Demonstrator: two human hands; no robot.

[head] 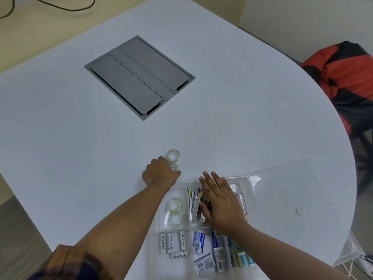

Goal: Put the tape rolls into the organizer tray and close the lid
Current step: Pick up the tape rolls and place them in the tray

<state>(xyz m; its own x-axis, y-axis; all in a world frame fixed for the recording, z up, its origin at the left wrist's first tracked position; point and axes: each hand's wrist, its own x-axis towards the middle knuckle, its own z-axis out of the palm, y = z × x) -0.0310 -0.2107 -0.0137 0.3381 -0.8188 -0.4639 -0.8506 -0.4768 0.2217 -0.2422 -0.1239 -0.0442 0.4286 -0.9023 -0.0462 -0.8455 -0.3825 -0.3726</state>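
A clear plastic organizer tray [253, 190] sits at the table's near edge, its clear lid [286, 190] swung open to the right. Two clear tape rolls [175, 206] lie in its left rear compartment. On the table just beyond the tray, a loose tape roll [172, 155] lies flat. My left hand [158, 172] is curled over a second loose roll [175, 167], fingers closed around it. My right hand [220, 201] rests flat, fingers spread, on the tray's middle compartment of paper items.
White batteries [171, 242] and small packets [201, 251] fill the tray's near compartments. A grey cable hatch [139, 77] is set into the white table farther back. A chair with a red and black jacket [347, 77] stands at the right.
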